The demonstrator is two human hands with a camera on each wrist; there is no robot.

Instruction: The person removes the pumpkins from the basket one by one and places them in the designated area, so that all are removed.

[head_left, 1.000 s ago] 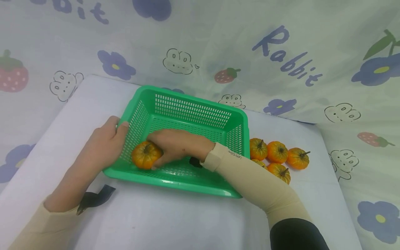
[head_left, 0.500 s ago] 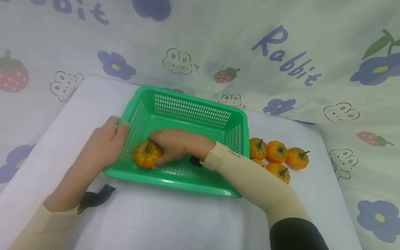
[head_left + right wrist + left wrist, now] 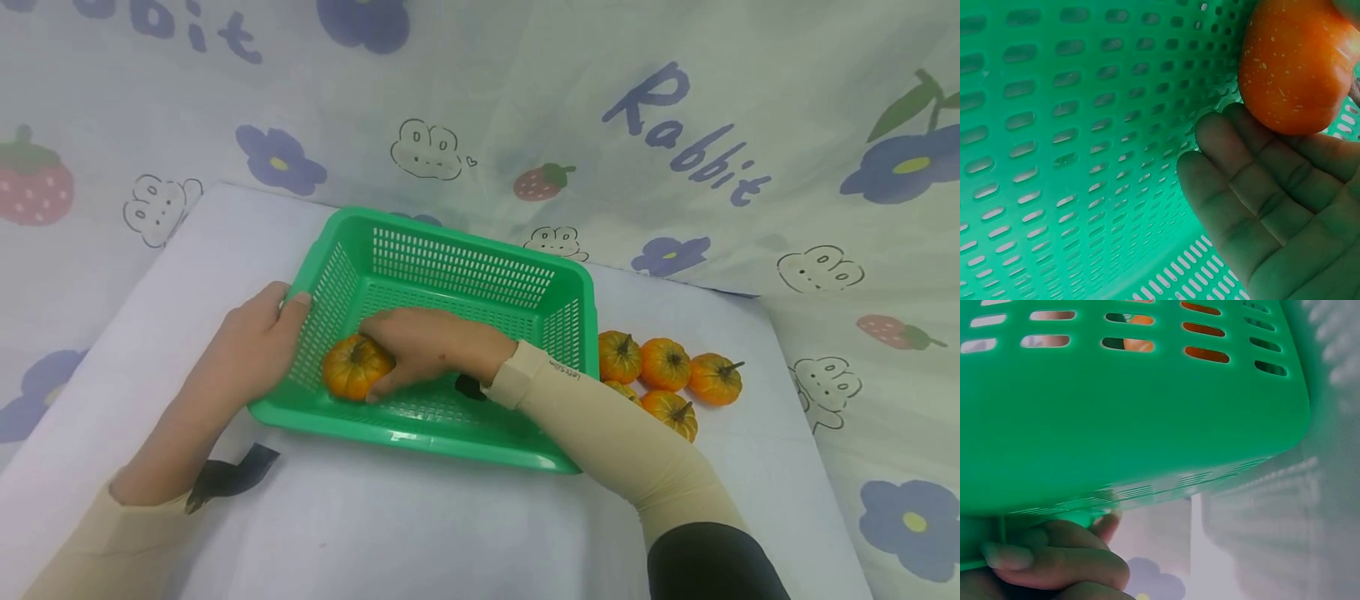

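Note:
A green plastic basket [image 3: 480,457] with slotted walls stands on the white table. My left hand [image 3: 258,346] grips its left rim; in the left wrist view the curled fingers [image 3: 1060,565] show under the rim, outside the wall. Inside the basket, near its left end, my right hand [image 3: 427,343] holds a small orange pumpkin [image 3: 351,371]. Seen from the right wrist, that pumpkin [image 3: 1294,69] lies between thumb and index finger, while the other fingers [image 3: 1235,206] extend beneath it near the slotted wall.
Several small pumpkins [image 3: 666,364] sit on the table just right of the basket, partly behind the right sleeve [image 3: 600,425]. A black strap [image 3: 232,477] hangs at the left wrist. A printed rabbit cloth [image 3: 480,100] rises behind the table [image 3: 390,533].
The right hand and the pumpkin in it have shifted very slightly right and away inside the basket. The left hand keeps its grip on the rim, and the basket stays put.

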